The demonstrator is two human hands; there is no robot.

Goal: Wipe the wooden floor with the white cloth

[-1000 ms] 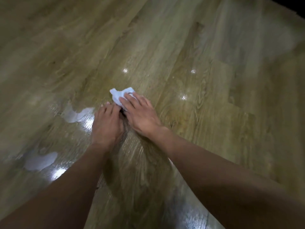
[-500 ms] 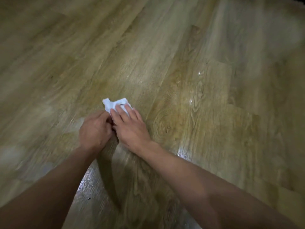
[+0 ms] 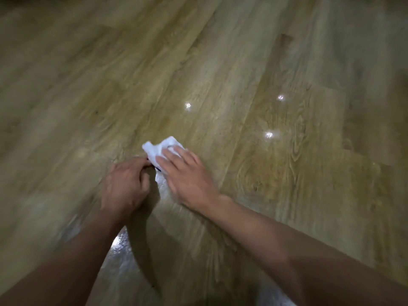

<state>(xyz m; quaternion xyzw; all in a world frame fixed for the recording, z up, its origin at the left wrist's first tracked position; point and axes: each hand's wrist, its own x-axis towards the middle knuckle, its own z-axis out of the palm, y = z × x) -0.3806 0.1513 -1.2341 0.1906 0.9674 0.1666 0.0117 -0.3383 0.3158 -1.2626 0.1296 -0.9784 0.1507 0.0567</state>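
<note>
Currently, the head view shows the white cloth [image 3: 164, 149] bunched on the wooden floor [image 3: 276, 206], just left of centre, with both arms reaching forward to it. The right hand [image 3: 187, 175] lies on top of the cloth, fingers [image 3: 176, 154] extended and flat, pressing it down rather than gripping it. The left hand [image 3: 125, 186] sits just beside the cloth's near-left edge with its fingers curled; motion blur prevents confirming whether they pinch the fabric or merely touch it. A glossy streak [image 3: 120, 241] runs between the forearms, and three bright reflections [image 3: 188, 105] mark the boards beyond. To perform the wiping stroke well, keep the right palm flat so that pressure spreads across the whole wad. Use the left hand to stop the cloth from rolling or unfolding. Overlap each pass along the plank grain and work toward the glossy area. Compared with half a second earlier, the hand arrangement is unchanged: right hand on top, left hand at the edge. The cloth appears slightly farther from the round grain knot [image 3: 254, 182]. The reflections, then only faint glints, now show sharply.
</note>
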